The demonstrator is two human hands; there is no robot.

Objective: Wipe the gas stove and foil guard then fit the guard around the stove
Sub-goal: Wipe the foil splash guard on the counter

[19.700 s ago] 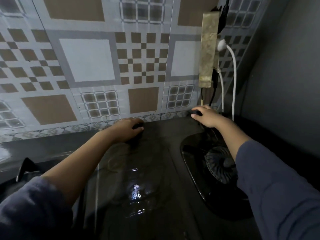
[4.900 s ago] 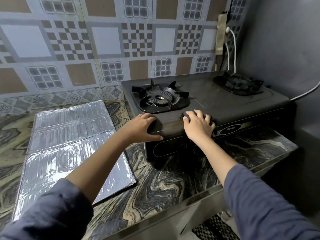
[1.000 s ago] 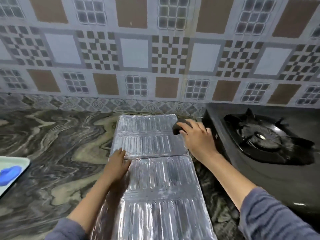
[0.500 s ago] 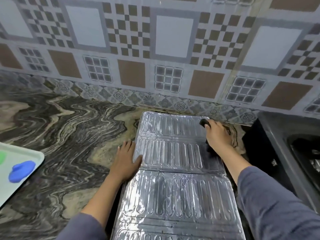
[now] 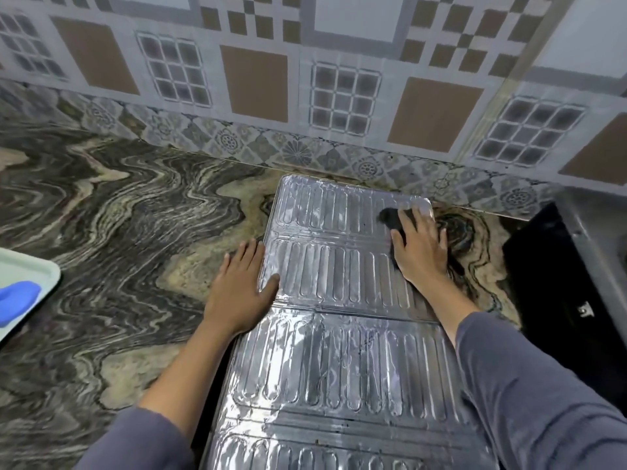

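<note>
guard: flat on the counter, just left of the stove.
left hand: fingers together, pressed flat on guard's left edge.
right hand: fingers clamped on the dark cloth; you've slid it to guard's far right corner.
meaning: stove wiped, guard wipe started, fitting still ahead.

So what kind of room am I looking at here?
Most likely a home kitchen: a swirled dark marble countertop, a patterned brown-and-grey tiled wall, and the black gas stove's edge beside the ribbed silver foil guard.
</note>
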